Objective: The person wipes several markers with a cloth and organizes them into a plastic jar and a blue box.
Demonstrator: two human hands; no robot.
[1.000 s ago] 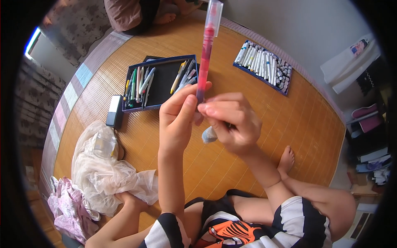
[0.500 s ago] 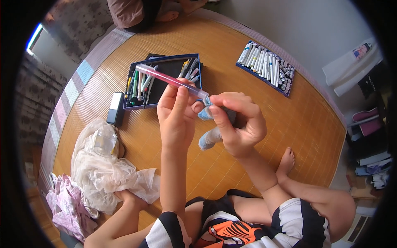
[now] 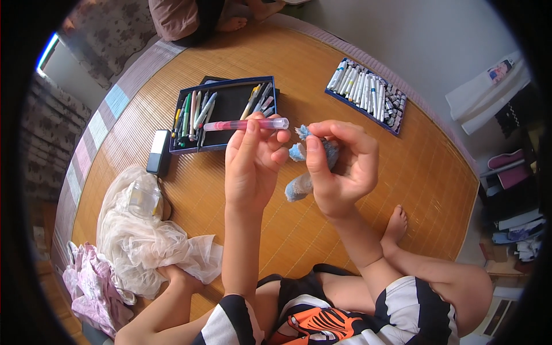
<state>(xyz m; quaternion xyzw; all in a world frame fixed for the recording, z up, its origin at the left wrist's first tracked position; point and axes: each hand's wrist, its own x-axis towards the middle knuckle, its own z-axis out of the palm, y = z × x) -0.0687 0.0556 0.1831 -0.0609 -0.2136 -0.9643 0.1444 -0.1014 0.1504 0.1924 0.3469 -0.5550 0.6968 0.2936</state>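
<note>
Held level between the thumb and fingers of my left hand point(image 3: 248, 167) is a translucent pen point(image 3: 221, 125) with pink inside its barrel. Its clear end points right, toward my other hand. My right hand point(image 3: 348, 167) pinches a crumpled, fuzzy cloth point(image 3: 300, 187) in pale blue and grey; part of it is hidden behind the fingers. A small gap separates the cloth's raised tip from the pen. Just beyond my left hand lies a dark blue tray point(image 3: 230, 95) with several pens along its left and right sides.
Farther right sits a blue-edged box point(image 3: 357, 111) packed with white markers. To the left are a black-and-white oblong object point(image 3: 158, 152), a clear plastic container point(image 3: 145, 200) on sheer cream fabric point(image 3: 155, 247), and pink patterned cloth point(image 3: 95, 282). Another person point(image 3: 179, 23) sits at the far edge.
The pen has swung from slanting to nearly level and come away from the cloth. My right hand has shifted slightly right with the cloth, opening a gap between them.
</note>
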